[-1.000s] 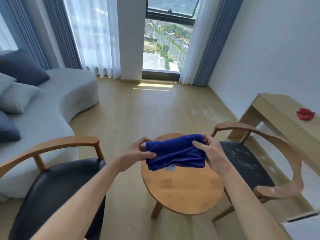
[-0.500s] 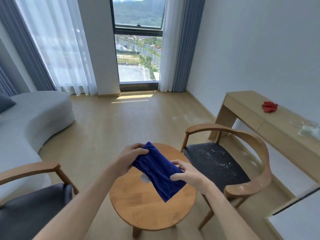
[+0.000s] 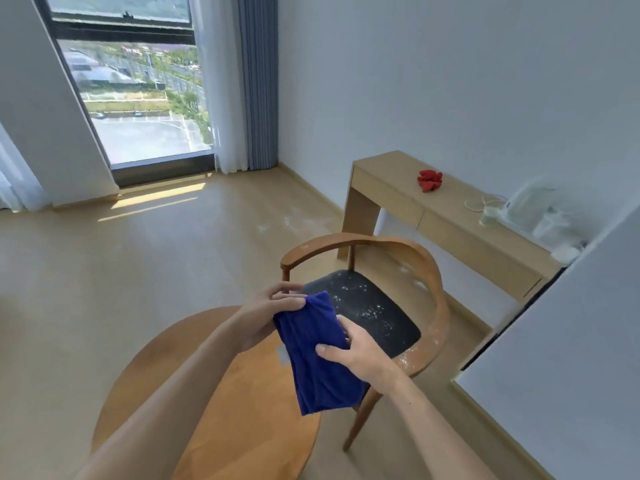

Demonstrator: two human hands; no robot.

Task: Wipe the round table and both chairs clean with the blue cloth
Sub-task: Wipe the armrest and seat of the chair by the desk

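Both of my hands hold a folded blue cloth (image 3: 317, 355) in the air above the right edge of the round wooden table (image 3: 249, 410). My left hand (image 3: 268, 311) grips the cloth's upper end. My right hand (image 3: 349, 351) pinches its right side. Just beyond them stands a wooden armchair (image 3: 433, 271) with a dark seat (image 3: 374, 306) speckled with white dust; white smears also lie on its curved armrest. The other chair is out of view.
A light wooden desk (image 3: 446, 216) stands along the right wall with a red cloth (image 3: 429, 180), a cable and a clear kettle on it. A white surface (image 3: 571, 358) fills the lower right. Open wooden floor stretches to the window and curtains.
The view has swung right: the sofa and left chair have left the frame and the dusty chair is now central. The cloth has turned more upright, still held in both hands.
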